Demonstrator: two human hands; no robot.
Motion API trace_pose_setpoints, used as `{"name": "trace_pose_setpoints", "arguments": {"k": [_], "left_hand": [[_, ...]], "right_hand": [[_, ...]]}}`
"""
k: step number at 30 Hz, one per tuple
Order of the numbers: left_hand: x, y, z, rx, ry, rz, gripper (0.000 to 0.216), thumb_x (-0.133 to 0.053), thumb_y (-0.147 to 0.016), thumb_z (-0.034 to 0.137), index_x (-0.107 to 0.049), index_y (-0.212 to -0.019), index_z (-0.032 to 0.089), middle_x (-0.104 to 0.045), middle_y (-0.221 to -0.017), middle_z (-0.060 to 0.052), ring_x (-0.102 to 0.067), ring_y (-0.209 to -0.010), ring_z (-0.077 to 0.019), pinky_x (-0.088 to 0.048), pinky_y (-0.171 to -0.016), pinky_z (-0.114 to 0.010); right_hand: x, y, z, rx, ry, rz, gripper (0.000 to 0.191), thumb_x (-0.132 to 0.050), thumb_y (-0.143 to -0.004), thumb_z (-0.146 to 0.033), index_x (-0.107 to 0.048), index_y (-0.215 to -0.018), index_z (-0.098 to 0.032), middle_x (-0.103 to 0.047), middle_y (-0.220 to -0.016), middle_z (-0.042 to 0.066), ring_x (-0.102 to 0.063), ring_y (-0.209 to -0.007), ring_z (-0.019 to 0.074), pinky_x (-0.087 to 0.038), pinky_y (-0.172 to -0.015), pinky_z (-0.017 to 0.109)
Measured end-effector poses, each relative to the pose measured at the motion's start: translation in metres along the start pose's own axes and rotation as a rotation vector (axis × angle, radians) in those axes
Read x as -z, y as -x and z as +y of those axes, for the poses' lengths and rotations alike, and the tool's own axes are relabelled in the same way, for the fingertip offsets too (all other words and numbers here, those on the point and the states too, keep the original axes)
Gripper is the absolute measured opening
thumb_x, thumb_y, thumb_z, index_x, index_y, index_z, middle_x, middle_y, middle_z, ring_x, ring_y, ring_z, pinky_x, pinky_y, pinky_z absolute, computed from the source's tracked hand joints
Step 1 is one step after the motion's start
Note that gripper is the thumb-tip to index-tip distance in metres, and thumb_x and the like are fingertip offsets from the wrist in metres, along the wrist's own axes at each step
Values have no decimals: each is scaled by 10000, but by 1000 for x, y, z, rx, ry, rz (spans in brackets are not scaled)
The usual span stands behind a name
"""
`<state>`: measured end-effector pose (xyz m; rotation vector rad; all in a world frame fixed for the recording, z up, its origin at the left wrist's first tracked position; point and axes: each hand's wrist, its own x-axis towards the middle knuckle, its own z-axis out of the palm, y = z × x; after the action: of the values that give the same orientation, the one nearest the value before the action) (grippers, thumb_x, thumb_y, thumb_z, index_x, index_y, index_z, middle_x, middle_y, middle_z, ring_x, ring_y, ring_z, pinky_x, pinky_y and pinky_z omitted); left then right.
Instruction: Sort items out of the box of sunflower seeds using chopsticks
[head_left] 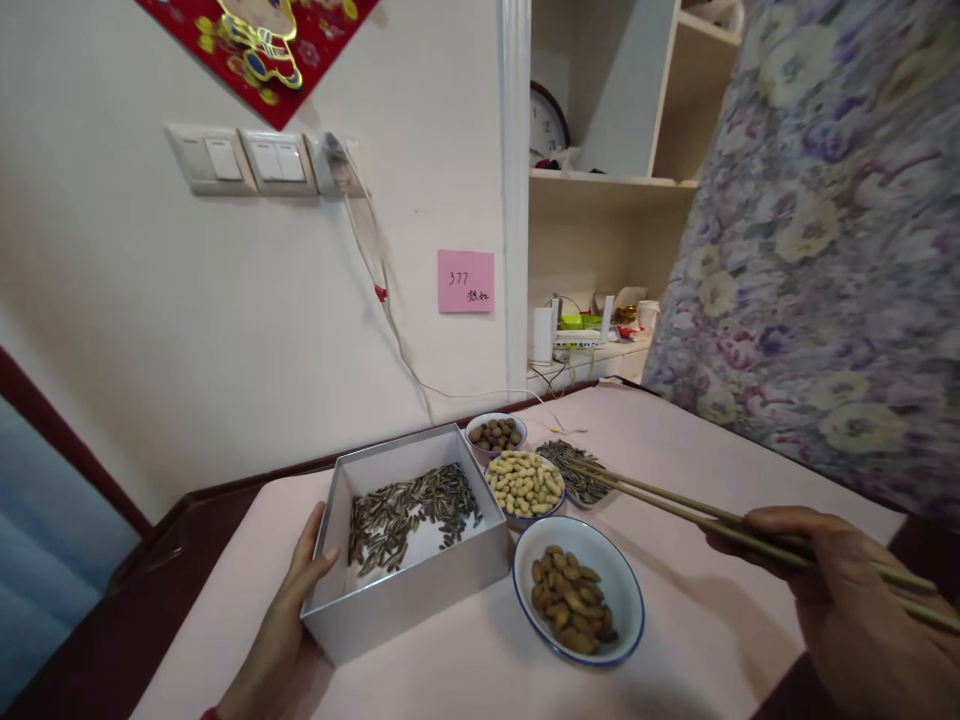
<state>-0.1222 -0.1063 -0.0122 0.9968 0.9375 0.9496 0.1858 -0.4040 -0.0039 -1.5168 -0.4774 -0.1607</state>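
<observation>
My left hand (292,600) grips the left side of a grey open box (412,605), its thumb hooked over the rim. Striped sunflower seeds (397,510) are scattered over the white bottom inside. A pair of wooden chopsticks (675,505) is held in my right hand (840,590), pointing left. Their tips lie over a heap of sunflower seeds (574,468) on a small dish; whether a seed is pinched I cannot tell. Closest to me, right of the box, stands a blue-rimmed white bowl (634,600) of almonds (568,598).
Behind the almonds are a bowl of peanuts (525,482) and one of round brown nuts (495,434), both close against the box. A white cable (487,394) trails from the wall socket onto the pink table cover (675,420). Floral curtain (825,230) hangs at the right.
</observation>
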Motion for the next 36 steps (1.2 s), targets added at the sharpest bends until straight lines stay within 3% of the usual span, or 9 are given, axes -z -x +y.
{"name": "trace_pose_setpoints", "arguments": {"k": [4, 10, 16, 26, 32, 36], "left_hand": [[4, -1, -14, 17, 157, -47, 622, -643, -800, 419, -418, -1377, 467, -465, -1446, 67, -462, -1306, -269, -353, -1105, -436], [5, -1, -28, -30, 279, -38, 618, -603, -822, 487, -420, -1405, 393, -543, -1365, 54, -456, -1306, -261, -381, -1098, -392], [18, -12, -39, 87, 326, 11, 602, -524, -874, 489, -380, -1439, 342, -616, -1270, 14, -522, -1243, -265, -414, -1071, -412], [17, -11, -41, 98, 358, -83, 578, -549, -878, 451, -420, -1423, 310, -636, -1241, -23, -565, -1194, -279, -405, -1073, -437], [14, -12, -45, 11, 271, -29, 508, -581, -876, 338, -510, -1363, 213, -685, -1167, -83, -658, -1051, -284, -494, -976, -454], [16, -15, -48, 27, 292, 1, 477, -628, -840, 345, -577, -1285, 181, -718, -1087, -81, -699, -947, -269, -554, -883, -423]], "right_hand": [[-7, 15, -1, -76, -143, -64, 375, -484, -895, -558, -663, -903, -229, -694, -913, 54, -678, -874, 194, -558, -819, 230], [-30, 22, -13, 19, -149, -217, 385, -492, -898, -551, -684, -902, -217, -700, -875, 58, -692, -839, 197, -582, -743, 223], [-52, 24, -31, 168, -117, -326, 342, -491, -921, -484, -688, -844, -215, -684, -873, 45, -688, -808, 185, -578, -726, 226], [-79, 32, -45, 286, -133, -443, 258, -479, -950, -388, -670, -938, -215, -629, -964, 46, -632, -884, 180, -518, -766, 265], [-129, 19, -69, 403, -52, -703, 316, -418, -978, -401, -629, -867, -195, -594, -859, 30, -563, -824, 161, -434, -725, 279], [-178, 5, -60, 437, 16, -781, 364, -419, -965, -438, -573, -752, -186, -561, -767, 17, -529, -748, 154, -405, -691, 283]]}}
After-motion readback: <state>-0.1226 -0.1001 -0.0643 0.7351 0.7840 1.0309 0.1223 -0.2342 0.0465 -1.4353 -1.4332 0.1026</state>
